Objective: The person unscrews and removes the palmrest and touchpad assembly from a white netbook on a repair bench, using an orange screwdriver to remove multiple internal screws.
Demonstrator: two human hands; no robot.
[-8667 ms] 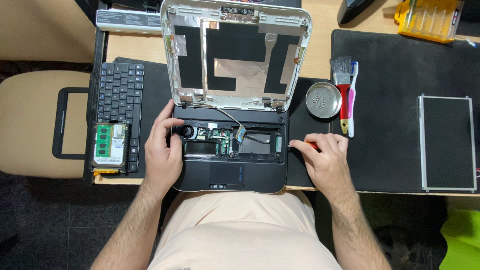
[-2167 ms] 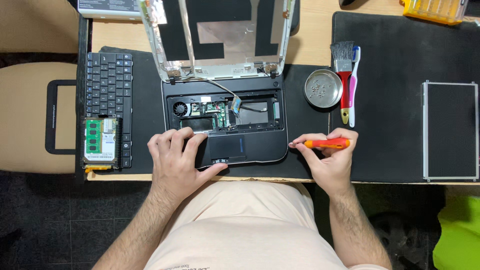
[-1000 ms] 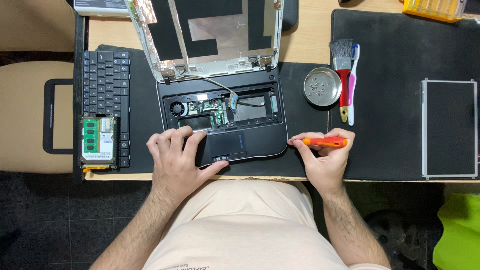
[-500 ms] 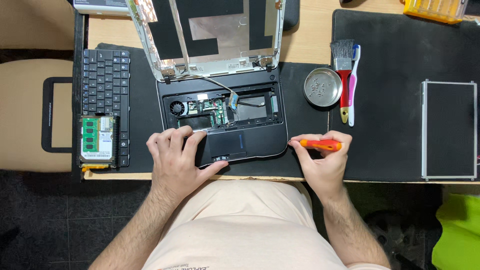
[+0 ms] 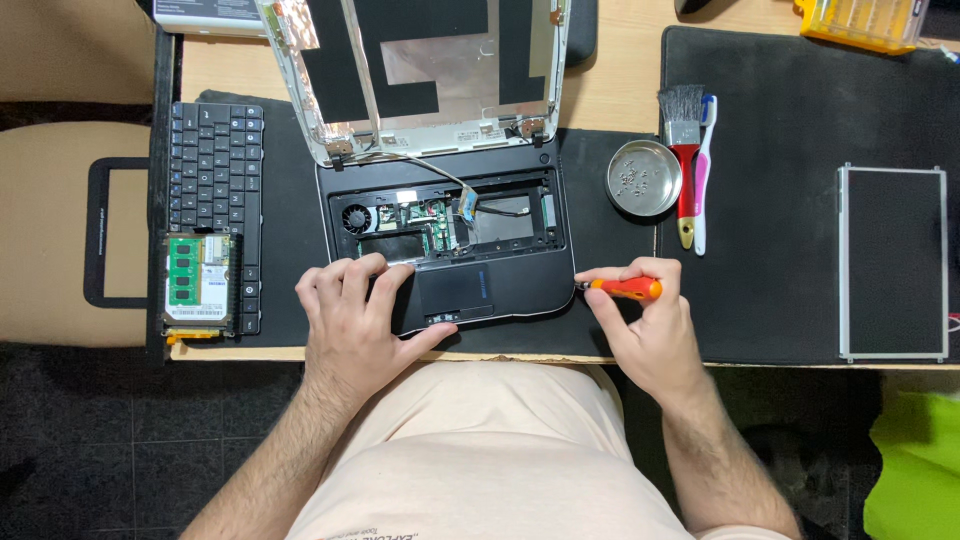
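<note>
A small black laptop (image 5: 500,285) lies partly taken apart on a black mat, its keyboard removed so the fan and circuit board show. Its lid frame (image 5: 420,70) stands open with no screen in it. My left hand (image 5: 355,320) presses flat on the left of the palm rest, thumb along the front edge. My right hand (image 5: 645,325) grips an orange-handled screwdriver (image 5: 625,288), held level with its tip at the laptop's right front corner.
The removed keyboard (image 5: 212,190) lies at the left, with a drive and green memory module (image 5: 198,280) on it. A round metal dish (image 5: 643,178) holds screws beside a brush (image 5: 685,150) and toothbrush. A bare screen panel (image 5: 893,262) rests at the right. A yellow case (image 5: 865,20) sits at the back.
The laptop has turned slightly on the mat. My left hand moved from the open bay down to the palm rest. My right hand has raised the screwdriver to the laptop's corner.
</note>
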